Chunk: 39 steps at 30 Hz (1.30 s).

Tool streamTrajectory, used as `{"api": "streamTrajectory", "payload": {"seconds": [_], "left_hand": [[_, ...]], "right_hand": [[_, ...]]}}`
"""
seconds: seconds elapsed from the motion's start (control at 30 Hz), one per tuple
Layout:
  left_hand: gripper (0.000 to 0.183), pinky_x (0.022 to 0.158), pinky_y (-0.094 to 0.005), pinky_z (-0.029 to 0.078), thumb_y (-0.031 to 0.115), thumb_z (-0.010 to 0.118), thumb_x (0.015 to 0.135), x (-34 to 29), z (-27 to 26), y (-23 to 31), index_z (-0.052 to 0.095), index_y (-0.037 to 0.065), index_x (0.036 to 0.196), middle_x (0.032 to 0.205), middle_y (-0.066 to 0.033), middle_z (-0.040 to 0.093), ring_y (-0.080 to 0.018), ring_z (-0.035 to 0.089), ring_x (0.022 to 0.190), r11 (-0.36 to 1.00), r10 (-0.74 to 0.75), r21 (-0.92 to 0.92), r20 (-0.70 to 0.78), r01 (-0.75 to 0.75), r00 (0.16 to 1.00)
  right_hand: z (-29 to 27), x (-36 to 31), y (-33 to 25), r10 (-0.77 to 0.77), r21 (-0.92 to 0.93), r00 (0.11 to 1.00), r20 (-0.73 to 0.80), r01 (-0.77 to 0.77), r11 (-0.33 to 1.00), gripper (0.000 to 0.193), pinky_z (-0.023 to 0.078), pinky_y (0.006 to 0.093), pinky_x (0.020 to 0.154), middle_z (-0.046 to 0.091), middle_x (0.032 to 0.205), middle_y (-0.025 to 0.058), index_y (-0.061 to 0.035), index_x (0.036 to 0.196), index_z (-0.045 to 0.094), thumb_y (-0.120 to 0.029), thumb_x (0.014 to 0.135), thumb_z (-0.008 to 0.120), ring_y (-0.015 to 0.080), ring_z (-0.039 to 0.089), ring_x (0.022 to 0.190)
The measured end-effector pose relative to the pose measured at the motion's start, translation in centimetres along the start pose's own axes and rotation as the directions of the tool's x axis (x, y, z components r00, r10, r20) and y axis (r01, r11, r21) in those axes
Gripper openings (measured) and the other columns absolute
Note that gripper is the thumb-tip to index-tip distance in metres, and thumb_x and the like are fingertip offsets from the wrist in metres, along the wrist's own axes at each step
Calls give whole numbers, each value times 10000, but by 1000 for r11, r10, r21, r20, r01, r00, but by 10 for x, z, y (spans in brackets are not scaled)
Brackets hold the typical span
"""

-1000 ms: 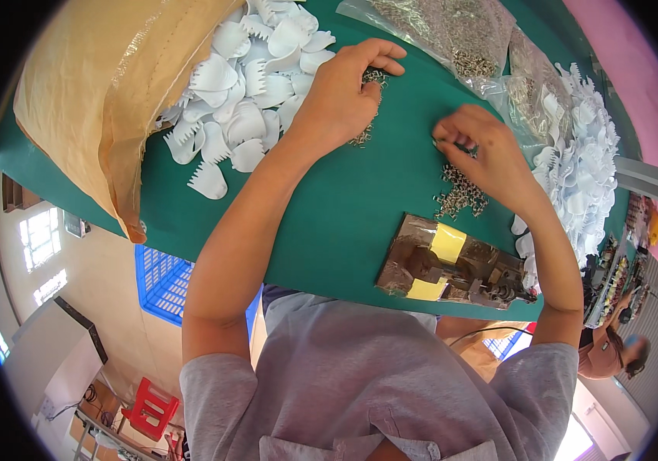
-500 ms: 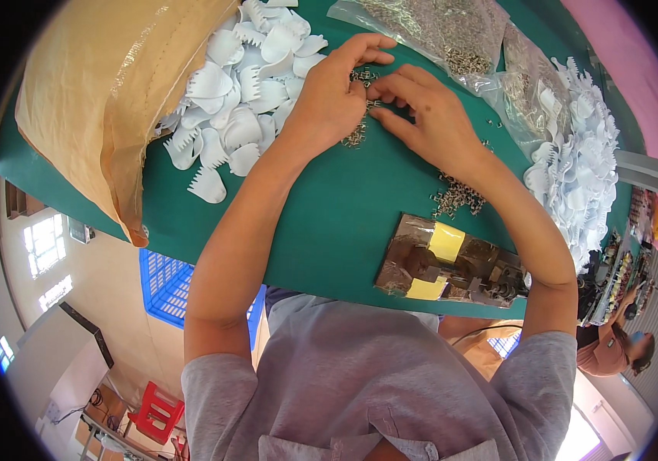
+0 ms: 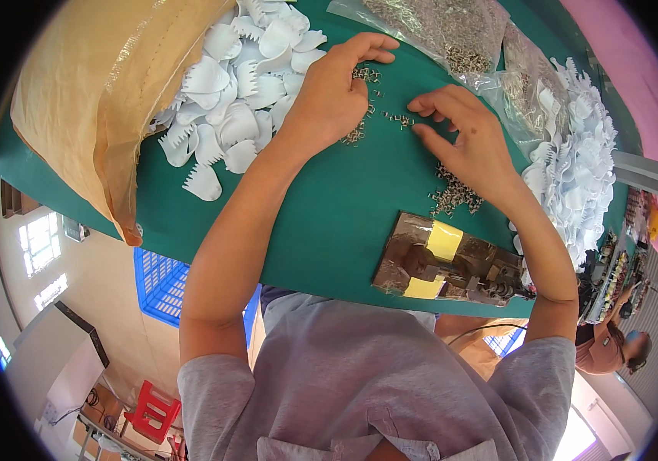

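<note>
I look down over a green tabletop (image 3: 298,223). My left hand (image 3: 333,96) rests palm down, fingers loosely curled, over a small scatter of tiny metal springs (image 3: 361,115); I cannot tell whether it grips any. My right hand (image 3: 467,142) lies just beside it, fingers spread and open, its fingertips touching a few springs (image 3: 398,118) between the two hands. Another little heap of springs (image 3: 455,198) sits by my right wrist. White comb-shaped plastic pieces (image 3: 233,100) spill from a tan sack (image 3: 91,100) at left; more white pieces (image 3: 582,169) are piled at right. A small brown metal press (image 3: 452,265) stands at the near edge.
</note>
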<state>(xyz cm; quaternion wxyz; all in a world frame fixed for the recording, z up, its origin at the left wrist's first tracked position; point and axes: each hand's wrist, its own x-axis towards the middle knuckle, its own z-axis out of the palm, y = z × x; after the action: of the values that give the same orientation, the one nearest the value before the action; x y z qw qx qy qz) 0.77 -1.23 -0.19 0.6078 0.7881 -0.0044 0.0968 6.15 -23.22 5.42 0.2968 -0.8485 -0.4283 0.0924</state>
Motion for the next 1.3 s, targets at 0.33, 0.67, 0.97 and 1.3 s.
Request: {"api": "streamTrajectory", "payload": {"seconds": [0.33,0.67,0.97,1.3], "left_hand": [[304,1165,-423,442,59,800,848,-5,0,-1,755,121,1143,1372,-18,678,-307,435,1472,953,195,206,139,-221,971],[223,1151,-437,422,121,830,803,-8,11,-1,780,143,1019,1402,-12,653,-334,428,1443,892,246,356,134,-278,960],[106,1134,-429,442,80,798,819,-7,6,0,741,104,905,1405,-12,664,-342,439,1450,926,219,281,137,-250,966],[105,1128,-423,458,57,793,805,-6,6,-1,738,99,884,1388,-11,683,-341,448,1448,923,231,285,128,-259,964]], "right_hand": [[5,-3,6,17,-86,998,-59,-22,996,187,580,376,770,685,967,65,-76,1073,717,-63,889,745,242,714,939],[4,-7,7,54,-17,995,-89,-56,998,207,585,378,777,692,987,68,-74,1095,723,-49,890,734,242,714,940],[7,-7,5,53,-56,995,-88,-58,997,229,582,370,776,689,980,58,-90,1075,736,-144,862,802,236,705,958],[19,-6,9,56,-53,988,-143,-64,997,175,558,395,771,675,946,51,-89,1010,729,-146,860,799,255,675,947]]}}
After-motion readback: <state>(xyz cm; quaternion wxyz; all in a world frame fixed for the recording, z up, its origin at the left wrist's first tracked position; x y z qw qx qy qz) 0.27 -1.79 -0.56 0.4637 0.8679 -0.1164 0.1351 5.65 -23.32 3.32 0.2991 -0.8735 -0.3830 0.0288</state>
